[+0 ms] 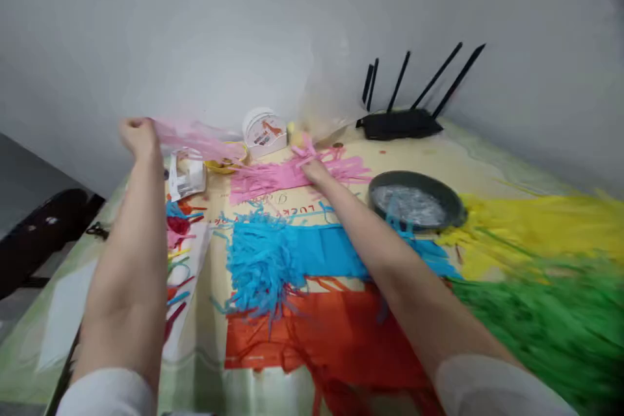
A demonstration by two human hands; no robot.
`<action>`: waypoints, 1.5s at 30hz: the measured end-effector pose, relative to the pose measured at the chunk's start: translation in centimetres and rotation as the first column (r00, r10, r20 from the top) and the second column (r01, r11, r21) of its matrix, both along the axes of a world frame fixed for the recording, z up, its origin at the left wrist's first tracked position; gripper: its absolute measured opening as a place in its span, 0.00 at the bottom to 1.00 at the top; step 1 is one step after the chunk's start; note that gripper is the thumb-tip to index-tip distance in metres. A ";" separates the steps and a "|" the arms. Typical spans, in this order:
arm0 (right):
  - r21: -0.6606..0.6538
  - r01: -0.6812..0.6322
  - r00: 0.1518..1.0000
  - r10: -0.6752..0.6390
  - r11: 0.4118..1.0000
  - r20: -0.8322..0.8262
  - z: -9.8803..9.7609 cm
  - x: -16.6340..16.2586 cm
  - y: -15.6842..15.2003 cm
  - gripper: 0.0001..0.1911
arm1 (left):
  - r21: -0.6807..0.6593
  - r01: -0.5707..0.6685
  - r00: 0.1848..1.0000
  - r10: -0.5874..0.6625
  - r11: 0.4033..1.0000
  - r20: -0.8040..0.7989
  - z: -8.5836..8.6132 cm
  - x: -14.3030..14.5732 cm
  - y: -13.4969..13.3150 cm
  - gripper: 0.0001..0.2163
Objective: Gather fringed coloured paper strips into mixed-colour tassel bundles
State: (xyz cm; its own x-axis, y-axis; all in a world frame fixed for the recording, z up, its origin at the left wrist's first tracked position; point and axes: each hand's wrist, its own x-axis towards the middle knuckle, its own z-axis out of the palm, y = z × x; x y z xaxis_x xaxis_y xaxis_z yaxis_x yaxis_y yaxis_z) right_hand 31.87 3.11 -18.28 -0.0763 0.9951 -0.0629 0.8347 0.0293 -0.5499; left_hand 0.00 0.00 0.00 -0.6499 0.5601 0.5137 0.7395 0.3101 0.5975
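At the back left, my left hand (139, 136) is raised with its fingers closed on pale pink tissue strips (195, 135) that trail to the right, blurred. My right hand (316, 170) reaches to the far middle of the table, its fingers closed around some strips of the pink fringed tissue paper (280, 175) lying there. Nearer to me, below that pink piece, is blue fringed tissue paper (322, 250), its left end a curled heap. Red tissue paper (341, 325) lies closest to me, partly hidden by my right forearm.
A dark round dish (419, 198) with clear, shiny contents stands right of centre. Yellow (546, 227) and green strips (550, 318) cover the right side. Behind are a black router (400, 125) with antennas and a white holder (264, 130). A white cup (188, 175) stands left.
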 end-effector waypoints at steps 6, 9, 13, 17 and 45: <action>0.091 -0.021 1.000 0.020 0.996 0.010 3.3 1.4 -6.1 0.15 | -0.244 0.219 0.824 -0.313 0.945 -0.473 1.6 1.8 -12.8 0.05; 0.290 -0.140 0.982 0.170 0.947 -0.083 5.9 0.0 -13.6 0.18 | -0.368 0.312 0.782 -0.457 0.876 -0.424 -0.9 5.7 -18.8 0.01; 0.738 -0.200 0.841 0.499 0.645 -0.208 6.9 -2.5 -24.0 0.35 | -0.444 0.559 0.668 -0.698 0.700 -0.259 -4.0 9.8 -24.7 0.03; 0.740 -0.267 0.846 0.518 0.618 -0.127 6.0 -2.3 -28.0 0.23 | -0.459 0.769 0.483 -0.875 0.446 -0.040 -5.5 10.7 -28.6 0.04; 0.481 -0.352 0.530 0.594 0.803 -0.605 5.4 5.7 -32.9 0.15 | 0.446 0.855 -0.117 -0.737 0.267 0.665 -12.8 11.3 -31.7 0.06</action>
